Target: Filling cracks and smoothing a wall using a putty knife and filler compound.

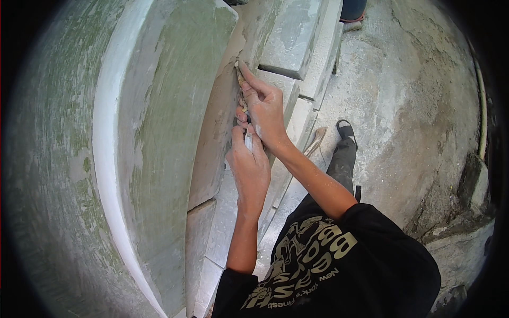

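Note:
My right hand (265,108) is closed in a pinch around a thin, yellowish-brown stick-like piece (240,77). Its tip meets the grey-brown stone face, and my index finger stretches along it. Just below, my left hand (249,161) is closed, with a short white piece (248,140) showing between thumb and fingers. Whether the two pieces are one tool is hidden by my fingers. Pale dust coats both hands. They work in the narrow corner where the brown stone band (212,132) meets the stepped slabs.
A curved, greenish-grey wall (175,106) with a white raised edge (108,106) fills the left. Pale stone blocks (291,40) step down on the right. A wooden-looking piece (317,140) lies near my sandalled foot (345,130). A dark container (352,10) stands at the top.

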`<state>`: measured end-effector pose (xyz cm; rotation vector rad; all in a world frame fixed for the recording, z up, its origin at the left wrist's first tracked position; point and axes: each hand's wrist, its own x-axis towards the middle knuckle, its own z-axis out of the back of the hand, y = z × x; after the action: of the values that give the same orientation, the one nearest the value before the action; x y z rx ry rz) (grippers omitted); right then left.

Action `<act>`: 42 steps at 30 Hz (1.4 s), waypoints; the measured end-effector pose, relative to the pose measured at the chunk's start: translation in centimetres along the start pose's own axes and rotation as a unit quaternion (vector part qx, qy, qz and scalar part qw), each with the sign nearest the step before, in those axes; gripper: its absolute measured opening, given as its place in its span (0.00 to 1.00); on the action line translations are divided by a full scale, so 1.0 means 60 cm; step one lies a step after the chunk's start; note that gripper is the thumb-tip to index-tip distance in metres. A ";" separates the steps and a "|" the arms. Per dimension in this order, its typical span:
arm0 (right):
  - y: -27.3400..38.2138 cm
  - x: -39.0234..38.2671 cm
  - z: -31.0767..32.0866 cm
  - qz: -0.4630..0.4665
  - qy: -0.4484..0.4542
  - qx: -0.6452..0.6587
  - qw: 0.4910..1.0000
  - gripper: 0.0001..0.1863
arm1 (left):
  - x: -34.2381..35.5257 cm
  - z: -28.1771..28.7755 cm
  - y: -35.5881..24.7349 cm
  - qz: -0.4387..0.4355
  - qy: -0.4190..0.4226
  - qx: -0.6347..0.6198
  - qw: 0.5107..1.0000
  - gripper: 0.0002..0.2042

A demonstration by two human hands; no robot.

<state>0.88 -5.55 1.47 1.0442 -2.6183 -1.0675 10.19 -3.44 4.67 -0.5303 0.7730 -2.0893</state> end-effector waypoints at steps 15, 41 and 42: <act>0.007 -0.021 -0.009 -0.028 0.026 0.042 0.998 0.22 | -0.011 0.026 -0.013 0.029 0.030 0.017 0.999 0.12; -0.003 -0.038 0.025 -0.012 0.097 0.056 0.994 0.33 | -0.022 0.012 -0.010 0.089 0.045 -0.104 0.990 0.18; 0.000 -0.034 0.024 -0.013 0.097 0.057 0.994 0.33 | -0.020 0.014 -0.016 0.089 0.045 -0.103 0.990 0.18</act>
<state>1.89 -3.44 0.65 1.1445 -2.5411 -0.7838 10.85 -2.29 5.82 -0.4620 1.0580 -1.8904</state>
